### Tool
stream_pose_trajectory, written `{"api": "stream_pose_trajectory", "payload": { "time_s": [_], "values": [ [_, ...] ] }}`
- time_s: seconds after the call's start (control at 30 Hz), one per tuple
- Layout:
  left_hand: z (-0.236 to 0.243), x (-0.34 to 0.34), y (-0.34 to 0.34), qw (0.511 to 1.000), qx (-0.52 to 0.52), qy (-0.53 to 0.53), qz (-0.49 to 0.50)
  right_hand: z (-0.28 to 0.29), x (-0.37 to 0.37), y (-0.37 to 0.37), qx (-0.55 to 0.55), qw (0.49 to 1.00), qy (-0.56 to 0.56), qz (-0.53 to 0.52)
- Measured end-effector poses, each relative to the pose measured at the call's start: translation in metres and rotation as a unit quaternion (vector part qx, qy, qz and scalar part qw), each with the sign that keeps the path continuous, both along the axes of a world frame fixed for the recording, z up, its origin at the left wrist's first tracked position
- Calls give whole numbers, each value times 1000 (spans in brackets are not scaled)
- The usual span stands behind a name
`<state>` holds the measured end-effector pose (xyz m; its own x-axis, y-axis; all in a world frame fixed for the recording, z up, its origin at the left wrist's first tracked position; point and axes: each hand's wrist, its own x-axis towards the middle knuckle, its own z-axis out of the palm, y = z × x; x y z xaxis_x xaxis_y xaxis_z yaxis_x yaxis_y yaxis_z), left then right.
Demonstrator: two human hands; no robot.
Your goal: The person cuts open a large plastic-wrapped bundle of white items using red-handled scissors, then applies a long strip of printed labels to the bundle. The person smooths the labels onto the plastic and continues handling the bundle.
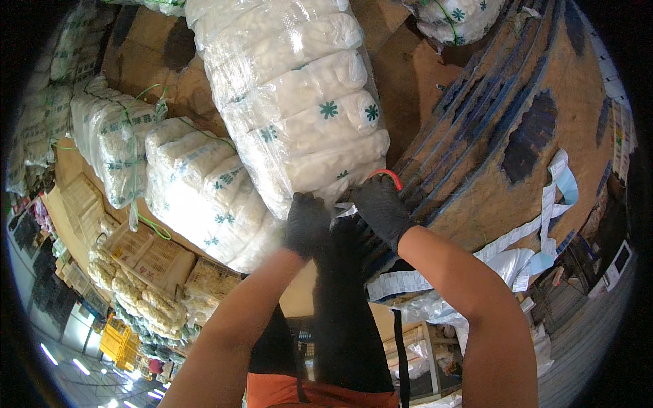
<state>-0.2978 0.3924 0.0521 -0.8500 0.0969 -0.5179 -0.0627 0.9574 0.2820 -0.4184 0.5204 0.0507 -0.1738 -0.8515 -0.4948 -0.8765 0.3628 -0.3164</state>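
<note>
Plainly, the wrapped bundle (289, 88) lay at far middle; at its near end the right hand (381, 209) clutched scissors (390, 176), the left hand (305, 224) curled, hold unclear. Cutting seemed in hand; next likely needed taut plastic (335, 179).

Seen on the left: two white bundles (204, 194) in clear plastic with green marks, lying side by side. At far right, another wrapped bundle (464, 19). On the right, a brown worktop (578, 81) with dark worn patches, and a curling pale strip (509, 239). Near left, a yellow frame (117, 340), small and blurred.
</note>
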Motion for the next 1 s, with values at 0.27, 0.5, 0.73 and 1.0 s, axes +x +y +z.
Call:
{"api": "stream_pose_trajectory", "payload": {
  "time_s": [0.27, 0.5, 0.73, 1.0],
  "values": [
    [-3, -1, -5, 997, 69, 21, 19, 16, -2, -42, 201, 942, 72, 260],
    [-2, 2, -12, 995, 103, 10, 0, -31, 24, -13, 121, 990, -43, 61],
    [7, 5, -2, 999, 35, 4, 3, 12, 13, 11, 109, 988, 35, -106],
    [5, 0, 2, 996, 58, -62, -13, 17, 12, 15, 36, 998, 51, -23]
  ]
}}
